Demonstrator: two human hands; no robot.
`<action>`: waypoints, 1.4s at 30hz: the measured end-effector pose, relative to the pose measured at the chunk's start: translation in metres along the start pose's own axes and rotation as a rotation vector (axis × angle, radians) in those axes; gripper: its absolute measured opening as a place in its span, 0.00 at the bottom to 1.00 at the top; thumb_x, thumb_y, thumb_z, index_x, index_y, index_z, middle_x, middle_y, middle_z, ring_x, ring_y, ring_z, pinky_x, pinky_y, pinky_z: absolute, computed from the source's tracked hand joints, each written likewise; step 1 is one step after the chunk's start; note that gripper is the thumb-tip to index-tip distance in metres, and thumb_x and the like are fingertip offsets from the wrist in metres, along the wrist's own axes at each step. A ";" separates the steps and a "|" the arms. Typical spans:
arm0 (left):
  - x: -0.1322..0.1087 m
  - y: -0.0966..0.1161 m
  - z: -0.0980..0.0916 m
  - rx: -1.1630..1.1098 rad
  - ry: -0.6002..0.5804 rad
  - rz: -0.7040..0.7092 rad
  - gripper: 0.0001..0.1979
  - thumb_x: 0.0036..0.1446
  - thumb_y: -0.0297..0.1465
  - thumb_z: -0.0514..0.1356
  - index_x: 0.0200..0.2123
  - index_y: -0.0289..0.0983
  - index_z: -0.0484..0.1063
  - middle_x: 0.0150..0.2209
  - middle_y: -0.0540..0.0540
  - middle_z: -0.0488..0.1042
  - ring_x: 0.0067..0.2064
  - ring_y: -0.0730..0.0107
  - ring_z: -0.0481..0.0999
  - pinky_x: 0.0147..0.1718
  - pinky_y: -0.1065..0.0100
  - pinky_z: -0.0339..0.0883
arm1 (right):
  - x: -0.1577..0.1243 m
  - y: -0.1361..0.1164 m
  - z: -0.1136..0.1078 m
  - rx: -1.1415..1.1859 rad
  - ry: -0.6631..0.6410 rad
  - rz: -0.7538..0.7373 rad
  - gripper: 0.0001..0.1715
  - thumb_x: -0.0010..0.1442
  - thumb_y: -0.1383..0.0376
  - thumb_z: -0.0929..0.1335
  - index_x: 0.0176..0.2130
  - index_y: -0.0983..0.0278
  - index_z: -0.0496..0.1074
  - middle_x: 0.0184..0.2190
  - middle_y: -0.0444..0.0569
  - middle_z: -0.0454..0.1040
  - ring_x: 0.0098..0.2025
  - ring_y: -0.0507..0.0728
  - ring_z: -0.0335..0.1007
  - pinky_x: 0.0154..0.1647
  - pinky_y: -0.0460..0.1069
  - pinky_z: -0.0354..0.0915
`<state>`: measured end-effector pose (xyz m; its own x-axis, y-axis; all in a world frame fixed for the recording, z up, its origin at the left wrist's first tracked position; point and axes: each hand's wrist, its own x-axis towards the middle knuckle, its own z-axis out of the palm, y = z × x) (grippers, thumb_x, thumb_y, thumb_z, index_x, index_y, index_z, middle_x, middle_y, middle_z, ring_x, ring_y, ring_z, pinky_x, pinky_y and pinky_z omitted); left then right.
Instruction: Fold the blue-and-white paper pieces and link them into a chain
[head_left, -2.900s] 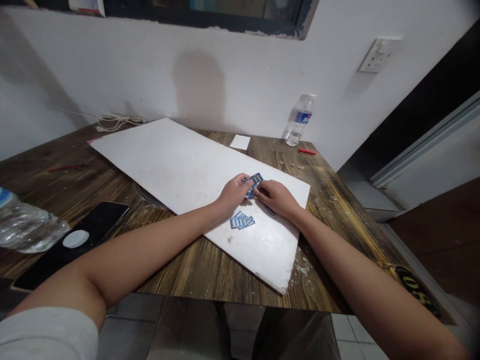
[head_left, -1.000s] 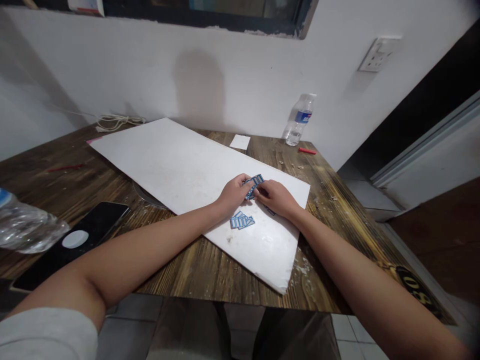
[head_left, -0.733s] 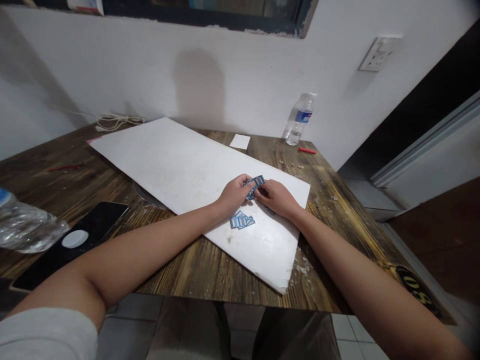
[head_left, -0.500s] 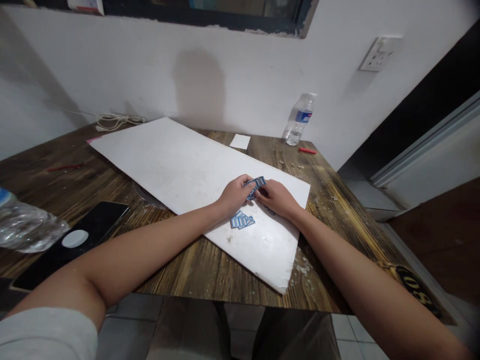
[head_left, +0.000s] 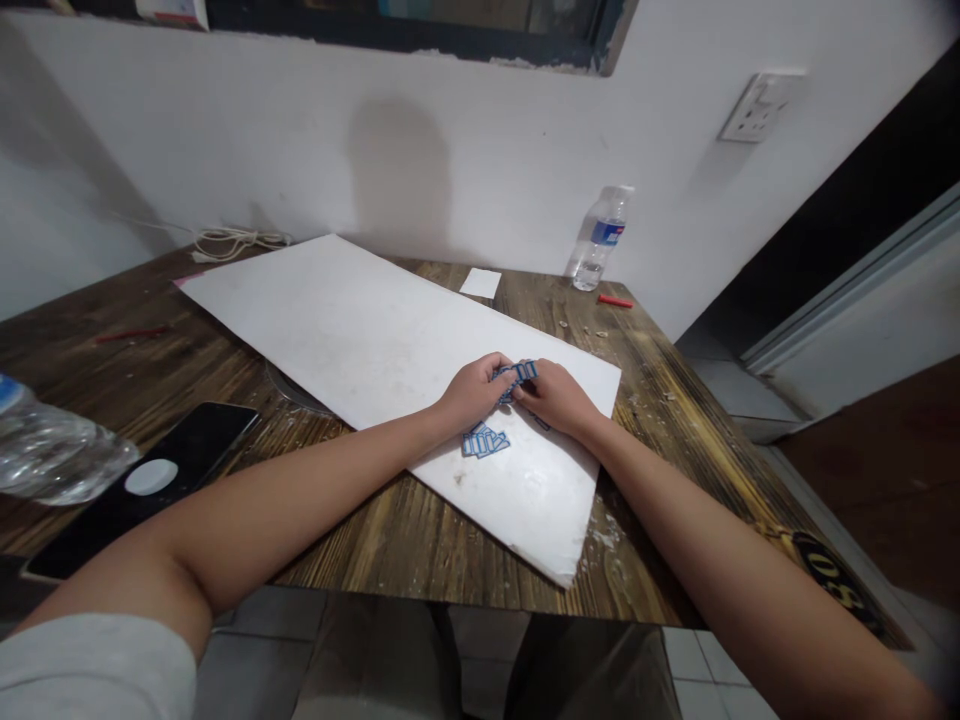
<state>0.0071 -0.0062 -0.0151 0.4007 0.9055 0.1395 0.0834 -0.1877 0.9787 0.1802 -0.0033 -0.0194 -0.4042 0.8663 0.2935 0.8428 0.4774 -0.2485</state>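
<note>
Left hand: the left hand [head_left: 474,392] is closed in a pinch, fingers curled over the left end of the linked blue strip [head_left: 516,373], palm down, heel close to the board.

Right hand: the right hand [head_left: 556,396] is also closed in a pinch, its fingertips [head_left: 522,390] at the strip's lower right end. The two hands almost meet, with the strip bridging the small gap.

Strip: small oblong blue-and-white pieces, joined or overlapping; too small to tell their exact kind. It is held just above the board, between the hands.

Nearby pieces: a loose blue pile [head_left: 485,442] lies on the board just below the left hand, and a single blue piece [head_left: 540,423] lies partly under the right hand.

Work surface: a white foam board [head_left: 360,340] lies at an angle on the wooden table [head_left: 637,440], with a clear round disc [head_left: 289,390] poking out beneath its edge.

Table, left: a black phone [head_left: 142,490] with a white round patch, a crumpled plastic bottle [head_left: 52,455] and a red pen [head_left: 124,334].

Table, far edge: a white paper slip [head_left: 480,283], a water bottle [head_left: 600,240] standing upright and a red stick [head_left: 615,301].

Wall: a white outlet [head_left: 761,107], with a pale cable [head_left: 236,242] coiled at the wall's foot.
</note>
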 end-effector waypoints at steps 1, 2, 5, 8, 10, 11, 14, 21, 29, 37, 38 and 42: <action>0.000 0.001 0.000 0.003 -0.002 0.000 0.08 0.59 0.36 0.57 0.34 0.36 0.67 0.29 0.49 0.72 0.28 0.77 0.71 0.26 0.72 0.66 | 0.000 0.000 0.000 0.000 0.000 0.001 0.06 0.60 0.63 0.65 0.33 0.62 0.69 0.32 0.50 0.73 0.35 0.57 0.64 0.36 0.50 0.53; 0.000 0.001 0.000 0.004 -0.006 0.001 0.08 0.59 0.35 0.57 0.34 0.36 0.67 0.30 0.49 0.73 0.28 0.77 0.72 0.26 0.71 0.67 | 0.000 0.000 0.000 0.001 -0.001 0.002 0.06 0.60 0.63 0.65 0.33 0.62 0.69 0.33 0.50 0.74 0.35 0.57 0.64 0.36 0.50 0.53; 0.000 -0.001 0.000 0.016 -0.018 0.002 0.09 0.59 0.37 0.57 0.35 0.36 0.67 0.30 0.48 0.73 0.29 0.76 0.72 0.28 0.70 0.68 | 0.000 0.000 -0.001 0.007 -0.007 0.000 0.05 0.60 0.63 0.65 0.34 0.62 0.70 0.34 0.50 0.74 0.37 0.58 0.65 0.37 0.50 0.53; 0.000 -0.001 -0.001 0.024 -0.020 0.004 0.09 0.60 0.37 0.57 0.35 0.37 0.67 0.31 0.48 0.73 0.29 0.76 0.72 0.28 0.71 0.67 | 0.000 -0.001 -0.002 0.002 -0.017 0.002 0.05 0.60 0.63 0.65 0.34 0.62 0.70 0.34 0.50 0.74 0.37 0.58 0.65 0.37 0.50 0.54; 0.000 -0.001 -0.001 0.025 -0.017 0.002 0.08 0.59 0.36 0.57 0.34 0.37 0.67 0.30 0.48 0.73 0.28 0.76 0.72 0.27 0.71 0.66 | 0.000 -0.002 -0.002 0.000 -0.022 0.008 0.05 0.60 0.63 0.65 0.34 0.62 0.70 0.34 0.50 0.74 0.37 0.58 0.65 0.38 0.50 0.54; 0.000 -0.001 -0.001 0.027 -0.015 0.000 0.08 0.59 0.36 0.57 0.34 0.37 0.67 0.30 0.48 0.73 0.28 0.76 0.72 0.27 0.71 0.66 | 0.000 -0.002 -0.002 -0.001 -0.020 0.010 0.05 0.60 0.63 0.65 0.35 0.62 0.70 0.34 0.51 0.74 0.37 0.58 0.65 0.38 0.50 0.54; 0.000 0.000 -0.001 0.039 -0.014 -0.001 0.08 0.60 0.36 0.56 0.35 0.37 0.67 0.30 0.48 0.73 0.28 0.76 0.72 0.28 0.71 0.66 | 0.000 -0.002 -0.002 -0.001 -0.012 0.013 0.05 0.60 0.63 0.65 0.35 0.62 0.70 0.34 0.50 0.74 0.38 0.58 0.66 0.38 0.50 0.55; 0.001 -0.002 -0.001 0.048 -0.021 0.009 0.08 0.59 0.36 0.57 0.35 0.37 0.68 0.31 0.49 0.73 0.29 0.76 0.72 0.29 0.70 0.67 | 0.000 -0.002 -0.002 0.022 -0.016 0.007 0.05 0.59 0.64 0.65 0.35 0.62 0.71 0.35 0.50 0.75 0.38 0.58 0.66 0.38 0.50 0.55; 0.002 -0.005 -0.002 0.031 -0.034 0.006 0.09 0.59 0.37 0.57 0.35 0.36 0.68 0.31 0.48 0.73 0.30 0.76 0.73 0.30 0.70 0.68 | 0.000 -0.001 -0.001 0.029 -0.004 0.009 0.05 0.58 0.64 0.65 0.35 0.62 0.70 0.35 0.50 0.75 0.38 0.58 0.66 0.38 0.50 0.55; 0.001 -0.002 -0.001 0.028 -0.038 -0.007 0.08 0.59 0.36 0.57 0.36 0.36 0.68 0.32 0.48 0.74 0.30 0.75 0.73 0.30 0.70 0.68 | 0.000 -0.002 -0.002 0.040 -0.008 0.015 0.04 0.58 0.65 0.66 0.35 0.62 0.70 0.35 0.50 0.75 0.38 0.58 0.66 0.38 0.50 0.55; 0.001 -0.002 -0.001 0.026 -0.038 -0.005 0.08 0.59 0.36 0.57 0.36 0.36 0.68 0.31 0.48 0.74 0.30 0.75 0.73 0.30 0.70 0.68 | 0.000 -0.002 -0.002 0.037 -0.007 0.014 0.04 0.58 0.65 0.66 0.35 0.61 0.70 0.35 0.50 0.75 0.38 0.58 0.66 0.38 0.50 0.55; 0.001 -0.002 -0.001 0.030 -0.028 0.002 0.07 0.59 0.35 0.57 0.35 0.36 0.68 0.30 0.48 0.73 0.29 0.76 0.73 0.29 0.71 0.68 | 0.000 -0.003 -0.003 0.028 -0.010 0.020 0.05 0.58 0.65 0.66 0.36 0.62 0.70 0.36 0.50 0.75 0.38 0.59 0.67 0.39 0.51 0.55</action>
<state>0.0066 -0.0043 -0.0170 0.4264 0.8941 0.1368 0.1096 -0.2012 0.9734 0.1786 -0.0056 -0.0157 -0.3908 0.8772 0.2789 0.8406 0.4635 -0.2801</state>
